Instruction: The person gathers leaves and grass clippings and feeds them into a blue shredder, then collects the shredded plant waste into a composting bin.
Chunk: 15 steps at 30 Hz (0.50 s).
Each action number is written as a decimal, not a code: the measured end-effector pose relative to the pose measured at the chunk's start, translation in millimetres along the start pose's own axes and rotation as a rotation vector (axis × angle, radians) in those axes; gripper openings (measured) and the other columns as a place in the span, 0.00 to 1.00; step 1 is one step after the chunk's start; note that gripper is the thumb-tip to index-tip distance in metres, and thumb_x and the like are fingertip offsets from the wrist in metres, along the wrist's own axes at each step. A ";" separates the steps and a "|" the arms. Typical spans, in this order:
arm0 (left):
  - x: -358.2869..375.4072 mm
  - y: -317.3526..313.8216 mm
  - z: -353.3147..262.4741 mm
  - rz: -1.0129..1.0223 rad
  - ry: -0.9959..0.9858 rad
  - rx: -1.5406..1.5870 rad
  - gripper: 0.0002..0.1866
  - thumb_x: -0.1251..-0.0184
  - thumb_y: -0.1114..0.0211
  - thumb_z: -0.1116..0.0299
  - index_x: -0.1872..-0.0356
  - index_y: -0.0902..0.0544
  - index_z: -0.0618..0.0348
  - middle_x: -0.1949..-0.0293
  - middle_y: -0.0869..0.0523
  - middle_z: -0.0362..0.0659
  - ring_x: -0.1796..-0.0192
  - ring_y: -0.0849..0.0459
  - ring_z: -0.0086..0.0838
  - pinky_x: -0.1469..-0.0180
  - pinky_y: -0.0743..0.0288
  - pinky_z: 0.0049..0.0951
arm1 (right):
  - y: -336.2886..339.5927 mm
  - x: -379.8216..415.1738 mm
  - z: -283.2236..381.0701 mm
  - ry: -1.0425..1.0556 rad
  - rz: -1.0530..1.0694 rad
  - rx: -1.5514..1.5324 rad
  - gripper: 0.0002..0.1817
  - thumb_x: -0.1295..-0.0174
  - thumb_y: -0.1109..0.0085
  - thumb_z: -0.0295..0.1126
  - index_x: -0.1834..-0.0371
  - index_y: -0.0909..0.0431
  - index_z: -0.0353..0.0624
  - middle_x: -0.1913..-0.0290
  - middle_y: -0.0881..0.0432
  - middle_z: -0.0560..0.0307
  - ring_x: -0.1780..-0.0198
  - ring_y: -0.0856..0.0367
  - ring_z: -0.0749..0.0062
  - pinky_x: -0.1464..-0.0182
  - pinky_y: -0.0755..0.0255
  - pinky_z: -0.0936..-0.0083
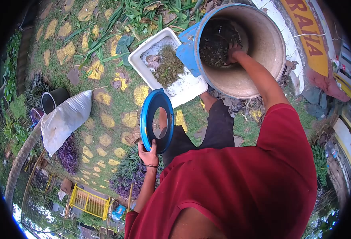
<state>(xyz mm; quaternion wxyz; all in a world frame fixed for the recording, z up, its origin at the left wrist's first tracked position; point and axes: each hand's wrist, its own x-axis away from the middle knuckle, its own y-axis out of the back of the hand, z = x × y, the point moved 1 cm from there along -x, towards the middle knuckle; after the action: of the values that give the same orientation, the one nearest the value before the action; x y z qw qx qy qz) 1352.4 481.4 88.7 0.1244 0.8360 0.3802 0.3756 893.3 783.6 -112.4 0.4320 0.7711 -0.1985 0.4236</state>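
Note:
My left hand [148, 154] is closed on the lower rim of a blue ring-shaped lid [144, 119] with a large hole in its middle, held upright. My right hand [234, 53] reaches deep into a large blue barrel [265, 51] and touches the dark, loose material [215, 44] inside; its fingers are partly hidden, and whether they grip anything does not show. Between the barrel and the lid, a white rectangular tray [139, 63] holds a heap of brownish-green plant matter [169, 67] and a few dry leaves.
A full white sack [66, 119] leans by a black pot [56, 97] at the left. Yellow stepping stones [129, 119] cross the grass. Cut green leaves [143, 14] lie beyond the tray. Purple plants [121, 183] grow near my left arm, and a yellow sign [309, 32] stands right of the barrel.

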 end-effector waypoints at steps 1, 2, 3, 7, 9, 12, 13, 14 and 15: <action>2.3 1.1 0.5 -0.002 -0.002 -0.001 0.16 0.39 0.27 0.72 0.72 0.30 0.55 0.76 0.31 0.29 0.74 0.37 0.12 0.72 0.40 0.17 | -6.7 6.7 6.2 -0.060 0.088 0.042 0.46 0.44 0.34 0.48 0.25 0.43 0.40 0.23 0.47 0.40 0.23 0.51 0.40 0.27 0.43 0.56; 1.8 0.6 4.8 -0.005 -0.004 -0.012 0.15 0.40 0.27 0.72 0.72 0.29 0.55 0.76 0.30 0.29 0.74 0.37 0.12 0.72 0.40 0.17 | -15.4 2.0 13.1 -0.061 0.090 0.044 0.46 0.44 0.34 0.48 0.25 0.43 0.40 0.23 0.47 0.40 0.23 0.51 0.40 0.27 0.43 0.56; 0.9 2.0 8.3 -0.001 -0.002 -0.012 0.15 0.40 0.27 0.72 0.72 0.29 0.55 0.76 0.30 0.29 0.74 0.37 0.12 0.72 0.40 0.17 | -26.9 -1.0 25.3 0.008 0.185 0.110 0.44 0.42 0.38 0.48 0.25 0.43 0.38 0.23 0.49 0.39 0.22 0.53 0.38 0.27 0.46 0.54; -1.8 -5.4 3.6 0.025 -0.006 0.023 0.14 0.40 0.27 0.72 0.71 0.28 0.56 0.76 0.30 0.29 0.74 0.36 0.12 0.72 0.40 0.18 | -33.3 -9.9 48.3 0.080 0.327 -0.133 0.54 0.44 0.40 0.65 0.27 0.42 0.30 0.21 0.56 0.36 0.22 0.57 0.37 0.25 0.50 0.53; -2.3 -7.9 -3.0 0.031 -0.001 0.009 0.14 0.40 0.27 0.72 0.72 0.28 0.56 0.76 0.30 0.29 0.74 0.36 0.12 0.72 0.40 0.18 | -15.5 4.1 42.1 0.105 0.291 -0.222 0.57 0.45 0.43 0.68 0.25 0.47 0.33 0.21 0.57 0.37 0.21 0.59 0.38 0.24 0.54 0.53; -6.4 -5.5 3.2 0.056 -0.038 0.000 0.14 0.40 0.27 0.72 0.71 0.28 0.56 0.76 0.30 0.29 0.74 0.36 0.12 0.71 0.40 0.17 | 5.3 36.1 40.5 -0.066 0.275 -0.307 0.61 0.46 0.48 0.74 0.21 0.58 0.40 0.20 0.63 0.40 0.20 0.65 0.40 0.22 0.63 0.51; -7.6 -7.7 0.5 0.054 -0.036 0.000 0.14 0.40 0.27 0.72 0.71 0.28 0.56 0.76 0.30 0.29 0.74 0.36 0.12 0.71 0.40 0.17 | 7.1 39.0 40.9 -0.263 0.286 -0.302 0.63 0.47 0.50 0.76 0.20 0.65 0.45 0.19 0.67 0.42 0.20 0.68 0.42 0.22 0.67 0.50; -5.8 -6.4 -3.0 0.039 -0.010 0.008 0.14 0.39 0.27 0.70 0.72 0.27 0.56 0.75 0.30 0.30 0.73 0.36 0.13 0.71 0.40 0.18 | 2.2 35.7 45.5 -0.259 0.296 -0.302 0.63 0.47 0.50 0.76 0.20 0.65 0.45 0.19 0.67 0.42 0.20 0.68 0.42 0.22 0.67 0.50; -4.3 -5.6 -5.1 0.027 0.016 0.018 0.13 0.39 0.28 0.69 0.72 0.27 0.57 0.75 0.30 0.30 0.73 0.36 0.15 0.70 0.40 0.20 | -4.2 27.9 48.2 -0.284 0.299 -0.310 0.63 0.47 0.50 0.77 0.19 0.67 0.50 0.19 0.68 0.47 0.20 0.69 0.42 0.22 0.68 0.47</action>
<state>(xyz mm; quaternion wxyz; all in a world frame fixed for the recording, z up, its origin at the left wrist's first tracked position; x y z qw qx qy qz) 1343.9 481.7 87.2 0.1087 0.8391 0.3733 0.3805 935.1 747.4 -104.3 0.4452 0.7094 -0.4316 0.3350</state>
